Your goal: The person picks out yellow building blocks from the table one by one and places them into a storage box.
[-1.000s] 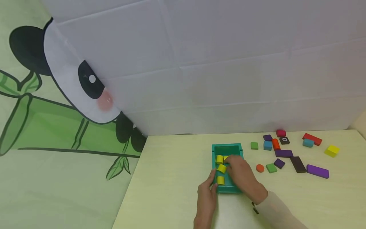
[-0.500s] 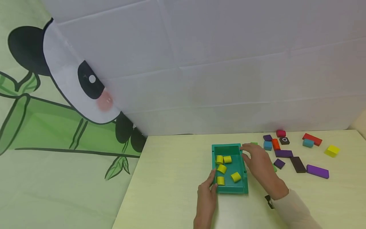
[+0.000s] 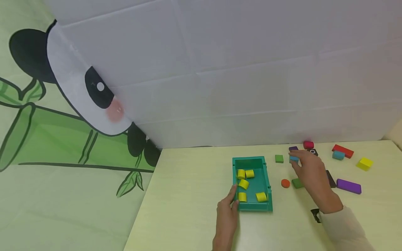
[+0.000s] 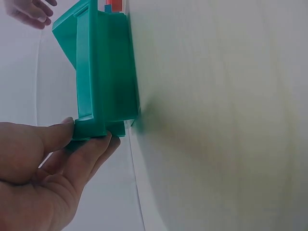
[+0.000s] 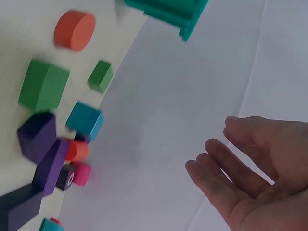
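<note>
My left hand (image 3: 226, 218) grips the near left side of a green plastic tray (image 3: 255, 207). In the left wrist view, thumb and fingers pinch its edge (image 4: 89, 127). Several yellow cylinders (image 3: 244, 184) lie inside, most along the left wall; one yellow cylinder (image 3: 261, 197) is by the right wall. My right hand (image 3: 311, 170) hovers over the loose blocks with fingers apart, holding nothing. From the head, it overlaps a blue cube (image 3: 293, 159); the right wrist view shows that blue cube (image 5: 84, 120) well apart from the fingers.
Loose blocks lie right of the tray: a green block (image 3: 279, 159), an orange disc (image 3: 285, 183), a purple bar (image 3: 349, 186), a red bar (image 3: 343, 151) and a yellow block (image 3: 364, 164). A white cloth (image 3: 245, 87) hangs behind the table.
My right hand has left the tray and moved right over the loose blocks. A yellow cylinder has rolled to the tray's right wall. My left hand keeps its hold.
</note>
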A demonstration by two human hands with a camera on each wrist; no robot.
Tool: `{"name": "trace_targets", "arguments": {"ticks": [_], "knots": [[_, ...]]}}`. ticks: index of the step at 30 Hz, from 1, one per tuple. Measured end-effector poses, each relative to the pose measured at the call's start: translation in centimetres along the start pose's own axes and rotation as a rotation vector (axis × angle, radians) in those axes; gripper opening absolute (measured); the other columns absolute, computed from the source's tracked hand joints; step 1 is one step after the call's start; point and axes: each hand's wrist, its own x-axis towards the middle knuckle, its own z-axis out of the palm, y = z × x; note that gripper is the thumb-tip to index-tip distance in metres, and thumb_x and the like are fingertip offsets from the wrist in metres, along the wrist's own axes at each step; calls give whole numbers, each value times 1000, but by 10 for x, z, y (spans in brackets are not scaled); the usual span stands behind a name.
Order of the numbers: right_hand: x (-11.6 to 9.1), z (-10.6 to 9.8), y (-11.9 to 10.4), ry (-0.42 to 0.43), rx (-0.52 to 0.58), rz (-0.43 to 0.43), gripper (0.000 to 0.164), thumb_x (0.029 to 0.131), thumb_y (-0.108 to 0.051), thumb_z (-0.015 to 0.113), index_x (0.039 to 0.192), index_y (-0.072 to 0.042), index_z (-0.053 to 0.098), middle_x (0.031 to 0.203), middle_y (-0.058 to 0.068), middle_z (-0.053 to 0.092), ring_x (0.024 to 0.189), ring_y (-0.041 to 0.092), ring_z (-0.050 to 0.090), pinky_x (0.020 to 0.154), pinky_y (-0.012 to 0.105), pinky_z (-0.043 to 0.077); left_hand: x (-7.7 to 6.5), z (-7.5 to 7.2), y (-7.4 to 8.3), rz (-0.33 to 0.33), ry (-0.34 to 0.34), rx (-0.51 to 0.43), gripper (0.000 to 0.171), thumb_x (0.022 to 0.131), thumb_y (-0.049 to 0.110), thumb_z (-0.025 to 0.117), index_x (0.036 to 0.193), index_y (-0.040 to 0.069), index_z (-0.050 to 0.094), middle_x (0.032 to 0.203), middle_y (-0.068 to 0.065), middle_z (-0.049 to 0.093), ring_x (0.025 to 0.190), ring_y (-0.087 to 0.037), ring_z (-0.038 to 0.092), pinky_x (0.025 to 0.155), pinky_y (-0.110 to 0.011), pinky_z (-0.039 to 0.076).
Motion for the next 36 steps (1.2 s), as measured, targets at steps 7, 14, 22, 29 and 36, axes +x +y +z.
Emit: {"name": "trace_targets", "arguments": {"ticks": [7, 14, 22, 29, 36], "knots": [[-1, -22, 23, 37, -20, 71, 29, 78, 0, 66, 107, 0, 62, 105, 24, 60, 90, 41, 54, 60, 50, 51, -1, -4, 2, 1, -11, -18, 56, 88, 3, 57, 135, 28, 40, 135, 9, 38, 118, -6, 36, 98, -31, 38], [1, -39, 51, 47, -80, 115, 26, 80, -2, 64, 106, 0, 62, 103, 28, 59, 70, 37, 52, 46, 42, 44, 2, -1, 6, -12, 3, -13, 55, 88, 3, 57, 135, 26, 41, 136, 3, 40, 118, -7, 36, 98, -33, 38], [1, -53, 86, 126, -106, 121, 24, 78, 0, 64, 101, 2, 63, 98, 29, 60, 51, 27, 45, 33, 35, 31, 4, 2, 5, -26, 8, -10, 57, 88, 3, 57, 134, 30, 40, 136, 3, 41, 119, -7, 35, 98, -34, 38], [-3, -64, 114, 124, -178, 194, 23, 82, -2, 59, 103, 5, 61, 47, 3, 32, 38, 16, 26, 29, 31, 25, 5, 4, 6, -40, 4, 4, 56, 88, 3, 57, 134, 28, 41, 136, 6, 40, 118, -6, 35, 99, -33, 38], [-5, -68, 139, 103, -216, 268, 22, 85, -2, 58, 103, 10, 58, 59, 19, 49, 44, 24, 35, 34, 35, 34, 6, 6, 5, -52, 3, -6, 56, 88, 4, 58, 134, 29, 41, 136, 7, 39, 119, -7, 35, 99, -34, 37]]}}
